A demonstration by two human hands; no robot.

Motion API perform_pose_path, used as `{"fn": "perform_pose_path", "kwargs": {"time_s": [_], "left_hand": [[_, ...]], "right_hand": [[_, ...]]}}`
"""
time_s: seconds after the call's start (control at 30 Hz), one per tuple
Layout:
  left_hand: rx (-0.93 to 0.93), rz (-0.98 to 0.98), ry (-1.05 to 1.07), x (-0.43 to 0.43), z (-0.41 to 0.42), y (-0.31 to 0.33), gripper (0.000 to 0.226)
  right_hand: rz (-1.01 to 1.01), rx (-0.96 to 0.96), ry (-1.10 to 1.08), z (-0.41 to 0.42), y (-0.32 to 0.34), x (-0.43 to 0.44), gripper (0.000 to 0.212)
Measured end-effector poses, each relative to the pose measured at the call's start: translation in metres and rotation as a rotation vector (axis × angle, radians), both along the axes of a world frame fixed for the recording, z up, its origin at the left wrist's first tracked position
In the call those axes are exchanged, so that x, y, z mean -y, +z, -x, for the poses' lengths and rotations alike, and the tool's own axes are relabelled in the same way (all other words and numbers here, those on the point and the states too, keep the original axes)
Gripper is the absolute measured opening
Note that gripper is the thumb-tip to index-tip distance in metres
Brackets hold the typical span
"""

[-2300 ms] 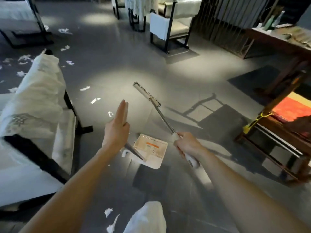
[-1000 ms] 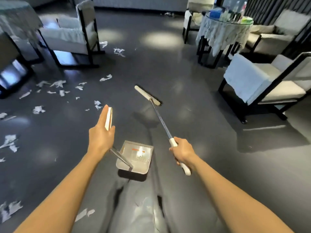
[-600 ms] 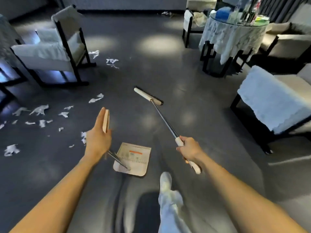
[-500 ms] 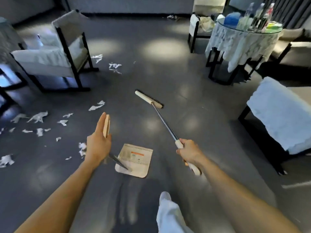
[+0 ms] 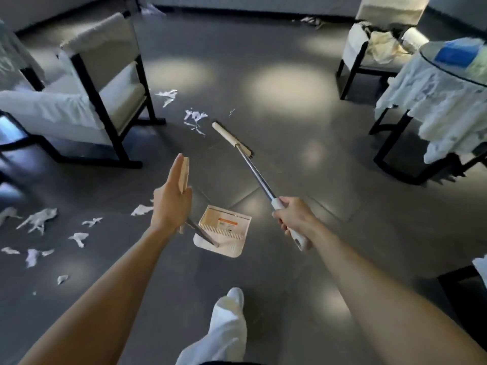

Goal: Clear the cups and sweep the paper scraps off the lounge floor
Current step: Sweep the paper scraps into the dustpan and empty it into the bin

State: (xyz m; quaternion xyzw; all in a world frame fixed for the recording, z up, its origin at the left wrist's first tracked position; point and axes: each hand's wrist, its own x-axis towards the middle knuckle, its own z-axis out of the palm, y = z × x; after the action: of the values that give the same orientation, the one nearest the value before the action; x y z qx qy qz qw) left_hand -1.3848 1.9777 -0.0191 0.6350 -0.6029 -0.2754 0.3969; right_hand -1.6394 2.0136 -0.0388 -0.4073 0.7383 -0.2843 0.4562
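Grey floor (image 5: 263, 61) spreads under me, with an armchair (image 5: 105, 83) at my left and a cloth-draped counter (image 5: 431, 55) at my right. My right hand (image 5: 292, 219) grips the broom (image 5: 257, 175) by its white handle, head down ahead. My left hand (image 5: 171, 204) grips the dustpan (image 5: 226, 233) handle, pan low between my arms. Paper scraps (image 5: 37, 219) litter the floor at left and beside the broom head.

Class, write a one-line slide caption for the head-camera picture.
With broom in right hand and dustpan in left hand, a person faces paper scraps strewn on the floor beside an armchair.
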Motion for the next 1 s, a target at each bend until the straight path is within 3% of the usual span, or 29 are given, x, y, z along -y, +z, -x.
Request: {"fn": "perform_pose_path", "kwargs": {"time_s": [0.4,0.57,0.77,1.0], "left_hand": [[0.001,-0.041,0.077,0.430,0.114,0.016,0.072],[0.014,-0.060,0.165,0.617,0.179,0.033,0.075],[-0.097,-0.066,0.293,0.805,0.220,0.053,0.071],[-0.028,-0.080,0.366,1.052,0.259,0.020,0.077]], "right_hand": [[-0.026,-0.123,0.157,0.133,0.019,0.430,0.039],[-0.024,-0.053,0.209,0.194,0.029,0.624,0.038],[0.003,0.016,0.296,0.221,0.053,0.836,0.032],[0.016,0.036,0.400,0.247,0.036,1.086,0.028]]}}
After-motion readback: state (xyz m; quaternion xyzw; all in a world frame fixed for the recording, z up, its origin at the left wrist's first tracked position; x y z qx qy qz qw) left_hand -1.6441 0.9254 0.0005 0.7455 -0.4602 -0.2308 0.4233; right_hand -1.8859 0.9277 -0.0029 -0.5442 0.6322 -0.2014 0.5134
